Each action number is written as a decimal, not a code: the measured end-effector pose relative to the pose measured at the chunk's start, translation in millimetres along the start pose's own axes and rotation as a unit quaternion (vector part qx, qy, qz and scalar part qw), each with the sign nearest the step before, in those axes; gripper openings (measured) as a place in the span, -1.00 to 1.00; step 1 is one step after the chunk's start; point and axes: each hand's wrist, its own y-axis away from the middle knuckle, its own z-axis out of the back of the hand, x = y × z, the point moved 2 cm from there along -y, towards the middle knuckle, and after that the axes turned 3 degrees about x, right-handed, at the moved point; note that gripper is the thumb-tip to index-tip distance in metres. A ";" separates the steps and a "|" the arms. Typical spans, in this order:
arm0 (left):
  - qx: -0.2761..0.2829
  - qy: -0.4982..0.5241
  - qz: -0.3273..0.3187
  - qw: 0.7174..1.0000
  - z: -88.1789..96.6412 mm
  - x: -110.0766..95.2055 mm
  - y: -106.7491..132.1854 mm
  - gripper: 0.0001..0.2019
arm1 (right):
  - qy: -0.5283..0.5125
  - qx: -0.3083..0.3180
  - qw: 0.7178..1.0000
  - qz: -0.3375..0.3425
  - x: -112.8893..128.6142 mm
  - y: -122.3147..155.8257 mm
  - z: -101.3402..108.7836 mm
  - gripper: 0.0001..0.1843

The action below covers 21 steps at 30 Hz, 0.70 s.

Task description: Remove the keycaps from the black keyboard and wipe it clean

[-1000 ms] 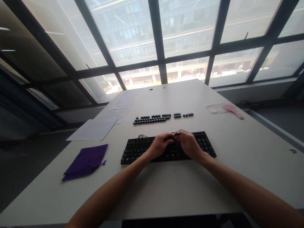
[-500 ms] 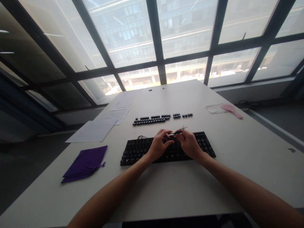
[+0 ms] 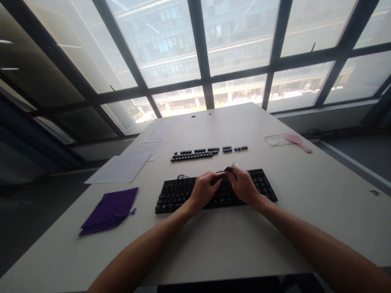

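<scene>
A black keyboard (image 3: 177,196) lies across the near part of the white table, many keys at its upper left without caps. My left hand (image 3: 205,188) is over its middle, thumb and fingers closed in a pinch on a small dark piece, which looks like a keycap (image 3: 222,176). Close beside it, my right hand (image 3: 244,186) is curled around a keycap puller (image 3: 228,169) with a black handle; its wire ends stick up beyond the fingers. The fingertips of both hands almost meet. Behind the keyboard, loose black keycaps (image 3: 195,155) stand in rows.
A purple cloth pouch (image 3: 110,209) lies at the left. Beyond it are sheets of paper (image 3: 119,169) along the table's left edge. A pink hairbrush (image 3: 297,142) and a clear plastic bag (image 3: 275,140) rest at the right. Large windows rise past the far edge.
My left fingers have drawn closer together and turned down into a pinch. In my right hand the puller has tilted, its wire ends now lower and shorter in view.
</scene>
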 end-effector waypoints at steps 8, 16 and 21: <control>-0.028 0.010 -0.019 0.999 -0.8 -0.8 3.3 -0.81 | -0.085 -0.048 0.993 -0.063 -1.2 -1.9 -0.4 -0.81; -0.058 0.043 -0.028 0.997 6.9 -6.0 -2.9 -0.95 | -0.277 -0.039 0.948 -0.149 -8.5 -4.9 -7.6 -0.65; -0.040 0.014 -0.029 0.999 2.4 -5.3 -2.3 -0.89 | -0.239 -0.046 0.962 -0.126 -1.4 -1.5 -3.9 -0.69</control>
